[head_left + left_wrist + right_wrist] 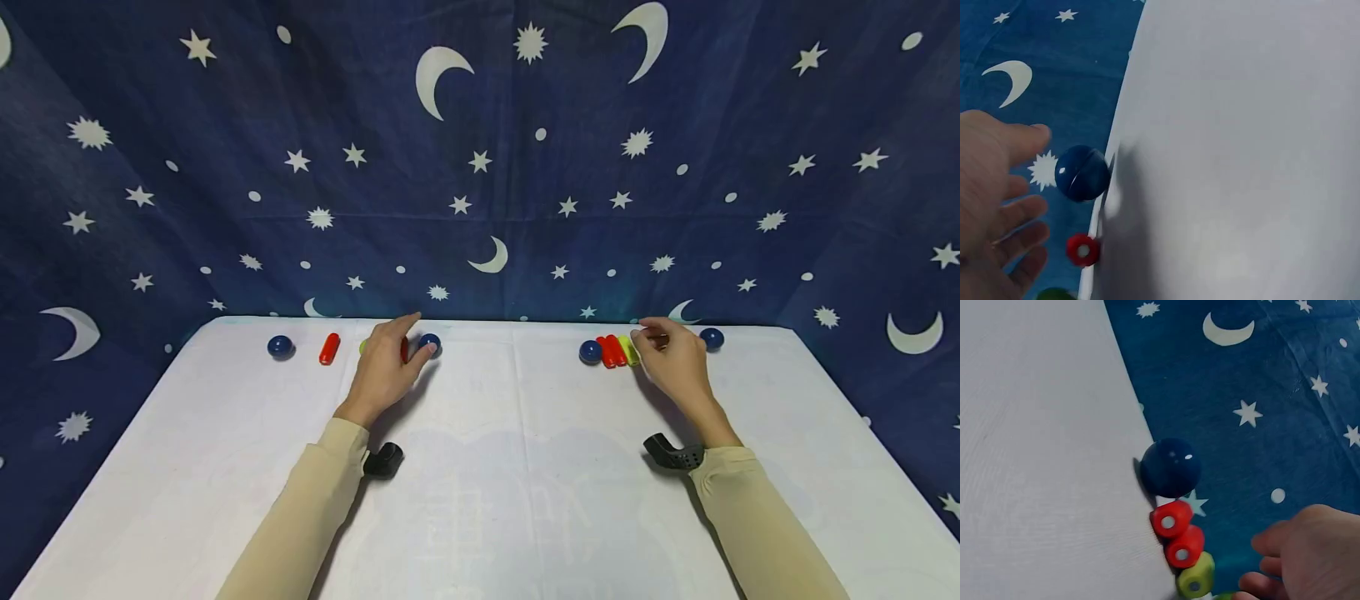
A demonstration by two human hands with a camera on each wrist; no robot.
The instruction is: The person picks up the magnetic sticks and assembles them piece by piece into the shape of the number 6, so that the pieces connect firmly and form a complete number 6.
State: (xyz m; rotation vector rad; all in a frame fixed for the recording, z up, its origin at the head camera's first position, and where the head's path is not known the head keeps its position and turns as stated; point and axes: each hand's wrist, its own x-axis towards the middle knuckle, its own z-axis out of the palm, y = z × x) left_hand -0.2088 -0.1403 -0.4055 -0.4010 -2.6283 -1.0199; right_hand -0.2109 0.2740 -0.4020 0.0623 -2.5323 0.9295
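My left hand (382,371) hovers at the far side of the table with its fingers spread and relaxed. Its thumb is close to a glossy blue ball (1082,174). Beneath the hand lie a red rod (1082,250) with a pale round end and a green piece (1055,294), both partly hidden in the head view. Over on the other side, my right hand (678,362) has loosely bent fingers beside a yellow-green rod (1196,577). Two red rods (1171,519) lie against it, followed by a blue ball (1170,467). Another green piece (1225,596) barely shows at the right wrist view's bottom edge.
Farther left are a separate red rod (329,348) and a blue ball (281,347). One more blue ball (712,338) sits right of my right hand. A white cloth covers the table (517,467); a dark blue curtain (480,183) with moons and stars rises behind it.
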